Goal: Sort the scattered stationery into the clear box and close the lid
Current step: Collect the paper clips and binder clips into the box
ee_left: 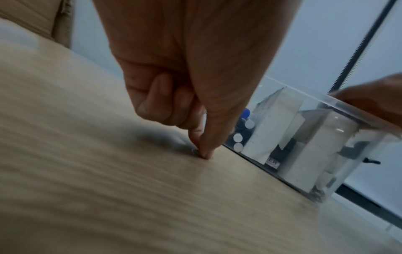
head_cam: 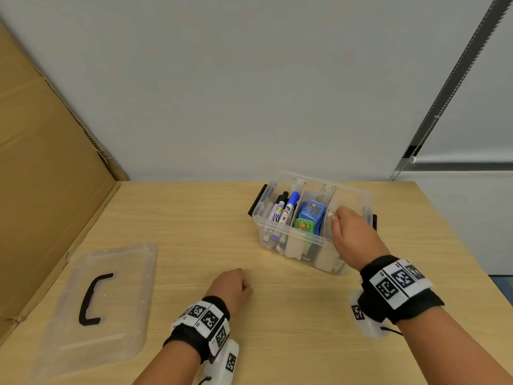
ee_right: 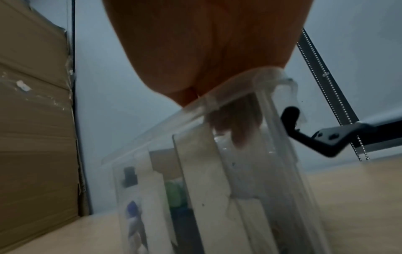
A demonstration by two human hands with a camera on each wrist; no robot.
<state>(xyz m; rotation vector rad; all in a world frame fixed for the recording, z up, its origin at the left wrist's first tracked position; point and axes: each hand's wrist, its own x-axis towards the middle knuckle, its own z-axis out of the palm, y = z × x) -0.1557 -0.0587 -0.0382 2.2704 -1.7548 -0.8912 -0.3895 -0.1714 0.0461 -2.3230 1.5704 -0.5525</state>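
The clear box [head_cam: 302,245] stands open at the table's middle right, split by dividers. Markers [head_cam: 286,209] fill its left section; a blue sharpener [head_cam: 312,209] and a green one [head_cam: 304,226] lie in the middle one. My right hand [head_cam: 334,216] dips bunched fingers [ee_right: 234,130] into the right section; whether they hold anything is hidden. On the bare table in front of the box, my left hand [head_cam: 244,284] pinches a small metal clip [head_cam: 253,287] between thumb and forefinger [ee_left: 208,146], its other fingers curled. The clear lid [head_cam: 111,315] with a black handle lies flat at the left.
A cardboard sheet [head_cam: 41,190] leans along the table's left side. A grey wall stands behind the table, and a beaded cord [head_cam: 444,93] hangs at the right. Black latches [head_cam: 258,201] hang open at the box's ends. The table's right edge runs near my right forearm.
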